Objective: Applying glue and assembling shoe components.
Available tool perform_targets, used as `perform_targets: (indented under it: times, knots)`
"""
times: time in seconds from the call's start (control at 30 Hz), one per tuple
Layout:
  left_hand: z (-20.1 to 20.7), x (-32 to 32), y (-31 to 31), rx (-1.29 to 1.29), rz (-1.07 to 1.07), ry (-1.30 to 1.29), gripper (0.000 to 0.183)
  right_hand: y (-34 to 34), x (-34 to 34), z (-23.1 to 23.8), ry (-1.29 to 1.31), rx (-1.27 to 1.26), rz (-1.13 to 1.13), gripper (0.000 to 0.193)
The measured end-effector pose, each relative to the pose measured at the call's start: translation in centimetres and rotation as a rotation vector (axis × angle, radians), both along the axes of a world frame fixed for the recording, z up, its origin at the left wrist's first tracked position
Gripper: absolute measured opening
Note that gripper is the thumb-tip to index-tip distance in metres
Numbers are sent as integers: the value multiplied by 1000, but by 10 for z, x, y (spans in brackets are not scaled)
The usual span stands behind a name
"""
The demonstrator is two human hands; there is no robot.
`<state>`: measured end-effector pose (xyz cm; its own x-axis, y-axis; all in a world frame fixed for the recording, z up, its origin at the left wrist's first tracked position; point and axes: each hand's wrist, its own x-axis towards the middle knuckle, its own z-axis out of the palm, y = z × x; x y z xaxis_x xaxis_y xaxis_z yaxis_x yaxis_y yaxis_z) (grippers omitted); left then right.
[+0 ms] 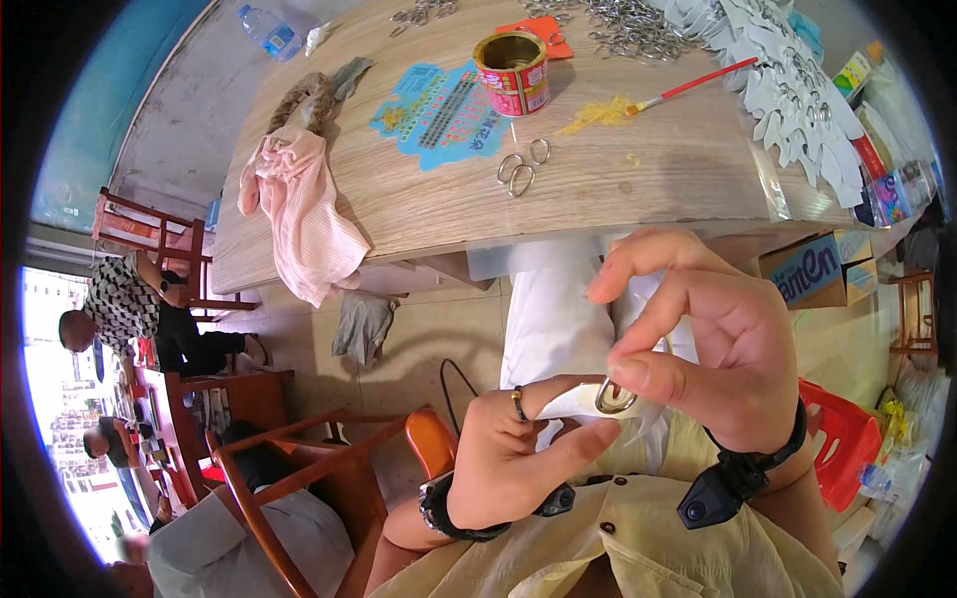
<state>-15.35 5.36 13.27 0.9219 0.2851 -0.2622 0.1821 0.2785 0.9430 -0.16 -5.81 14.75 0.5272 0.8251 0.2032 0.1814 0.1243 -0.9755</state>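
In front of my lap, my left hand (513, 463) pinches a small white strip (570, 401) between thumb and fingers. A shiny oval metal ring (616, 404) lies against the strip, close to the left thumb tip. My right hand (728, 329) comes in from the right, its thumb and index finger closed on the ring's upper end. Its other fingers curl loosely above. Three loose metal rings (520, 179) rest on the table ahead. Many white pieces with rings on them (788, 95) are heaped at the far right.
The wooden table (419, 204) carries a pink tin (511, 80), a red brush (698, 85) by yellow smears, a blue sheet (439, 120), a ring pile (638, 30) and pink cloth (299, 204). A wooden chair (299, 468) and seated people are left; a red stool (842, 444) stands right.
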Motion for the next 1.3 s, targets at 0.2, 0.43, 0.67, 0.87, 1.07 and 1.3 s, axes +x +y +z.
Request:
perform_targets:
  times: [0.2,0.43,0.67,0.87,1.07,1.3]
  knots:
    - [0,0,-1,35,3,-17,23,0,-2,0,-70,-8,-49,9]
    - [-5,2,-2,92,11,-114,25,1,-1,0,-214,-2,-57,9]
    - [-5,0,-1,88,47,-120,21,1,-2,0,-264,-39,-44,10]
    - [-3,0,1,166,91,-55,11,1,-3,1,-301,-70,-18,12]
    - [-19,2,1,246,143,-203,10,1,-4,4,-151,-148,-34,17]
    - [-12,7,0,260,107,-125,9,-7,1,1,-343,-237,36,18]
